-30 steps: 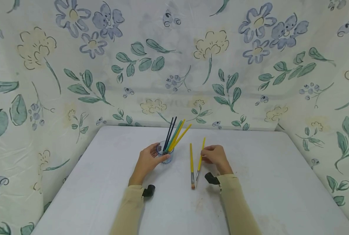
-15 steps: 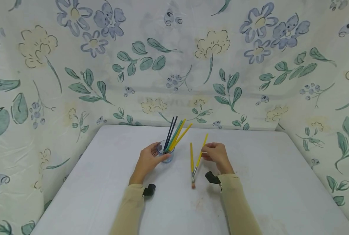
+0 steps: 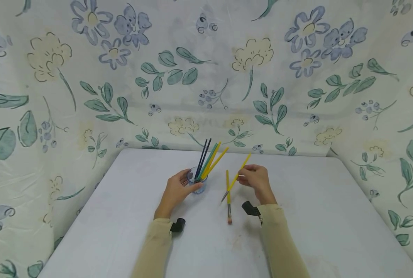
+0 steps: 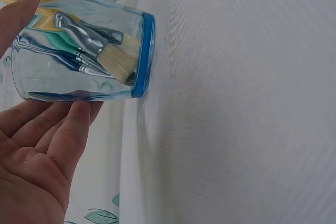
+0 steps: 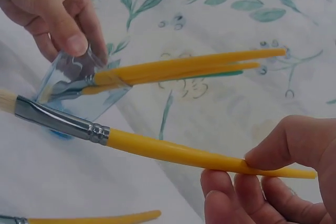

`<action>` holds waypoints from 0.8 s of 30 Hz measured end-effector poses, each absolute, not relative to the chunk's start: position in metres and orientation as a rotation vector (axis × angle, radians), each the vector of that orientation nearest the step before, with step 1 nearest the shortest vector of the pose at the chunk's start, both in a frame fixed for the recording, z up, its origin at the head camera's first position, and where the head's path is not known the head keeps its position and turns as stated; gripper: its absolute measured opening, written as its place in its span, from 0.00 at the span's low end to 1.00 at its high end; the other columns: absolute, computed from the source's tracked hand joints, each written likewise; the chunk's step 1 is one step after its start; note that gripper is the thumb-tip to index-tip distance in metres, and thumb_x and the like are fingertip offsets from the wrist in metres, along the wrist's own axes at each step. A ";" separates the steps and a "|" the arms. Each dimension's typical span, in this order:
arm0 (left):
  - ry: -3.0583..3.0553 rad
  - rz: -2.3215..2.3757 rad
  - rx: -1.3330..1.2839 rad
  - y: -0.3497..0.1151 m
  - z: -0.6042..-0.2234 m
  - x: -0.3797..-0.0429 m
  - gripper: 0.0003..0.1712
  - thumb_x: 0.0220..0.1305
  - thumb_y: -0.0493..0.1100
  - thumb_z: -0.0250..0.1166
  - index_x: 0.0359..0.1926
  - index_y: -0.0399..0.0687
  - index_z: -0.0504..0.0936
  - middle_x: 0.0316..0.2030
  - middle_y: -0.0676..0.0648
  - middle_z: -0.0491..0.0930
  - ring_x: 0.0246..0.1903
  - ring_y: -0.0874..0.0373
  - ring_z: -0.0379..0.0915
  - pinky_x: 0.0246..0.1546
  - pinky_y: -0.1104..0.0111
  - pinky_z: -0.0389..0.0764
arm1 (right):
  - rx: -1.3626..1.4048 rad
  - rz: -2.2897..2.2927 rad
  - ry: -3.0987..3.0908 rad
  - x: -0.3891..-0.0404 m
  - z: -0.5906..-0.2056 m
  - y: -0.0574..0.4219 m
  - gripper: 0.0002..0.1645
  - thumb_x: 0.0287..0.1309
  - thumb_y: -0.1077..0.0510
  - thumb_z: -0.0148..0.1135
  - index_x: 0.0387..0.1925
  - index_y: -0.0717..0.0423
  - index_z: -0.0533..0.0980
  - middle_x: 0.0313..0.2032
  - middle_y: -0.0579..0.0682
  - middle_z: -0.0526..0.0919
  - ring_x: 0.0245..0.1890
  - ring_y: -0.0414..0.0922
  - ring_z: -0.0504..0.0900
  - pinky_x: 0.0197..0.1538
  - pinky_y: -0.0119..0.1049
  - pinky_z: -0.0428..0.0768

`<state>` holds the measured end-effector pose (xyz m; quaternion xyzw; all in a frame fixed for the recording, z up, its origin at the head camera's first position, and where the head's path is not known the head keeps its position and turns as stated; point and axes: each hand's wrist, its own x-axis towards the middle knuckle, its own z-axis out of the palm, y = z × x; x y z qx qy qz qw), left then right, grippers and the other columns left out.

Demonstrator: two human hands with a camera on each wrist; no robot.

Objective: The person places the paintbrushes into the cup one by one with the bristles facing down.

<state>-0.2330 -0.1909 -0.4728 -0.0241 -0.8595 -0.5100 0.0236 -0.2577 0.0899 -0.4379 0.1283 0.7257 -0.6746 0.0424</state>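
My left hand (image 3: 178, 190) grips a clear glass (image 4: 47, 85) with a blue base, thumb on one side and fingers on the other. Inside it, bristles down, lean several paintbrushes (image 4: 100, 45) with yellow, green and dark blue handles. My right hand (image 3: 256, 180) pinches a yellow paintbrush (image 5: 173, 153) by its handle between thumb and fingertips. That brush is tilted, its bristle end pointing down and left toward the glass. Beneath it, another yellow paintbrush (image 3: 229, 200) lies on the table, bristles toward me; the held brush crosses over it in the head view.
The white table (image 3: 123, 239) carries faint brownish smudges near the right sleeve. A floral-printed sheet (image 3: 206, 77) rises behind the table and along both sides. Black wrist cameras (image 3: 250, 208) sit at both cuffs.
My right hand has risen slightly with the yellow paintbrush. Its bristle end has swung left and up, across the lying brush. The left hand stays on the glass.
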 end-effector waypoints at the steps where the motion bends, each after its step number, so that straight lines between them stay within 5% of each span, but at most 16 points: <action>1: -2.659 -1.582 -0.075 -0.191 -0.472 -0.233 0.52 0.56 0.58 0.79 0.74 0.39 0.69 0.69 0.34 0.74 0.69 0.40 0.73 0.70 0.55 0.77 | 0.392 -2.069 2.221 -0.258 -0.436 0.089 0.21 0.62 0.62 0.66 0.55 0.63 0.76 0.50 0.63 0.87 0.35 0.44 0.91 0.42 0.34 0.92; 24: -2.651 -1.580 -0.072 -0.190 -0.472 -0.231 0.50 0.55 0.56 0.80 0.73 0.38 0.70 0.68 0.34 0.76 0.69 0.41 0.75 0.70 0.55 0.77 | 0.264 -2.208 2.207 -0.261 -0.400 0.071 0.15 0.61 0.63 0.67 0.49 0.63 0.78 0.42 0.58 0.89 0.31 0.42 0.90 0.42 0.34 0.93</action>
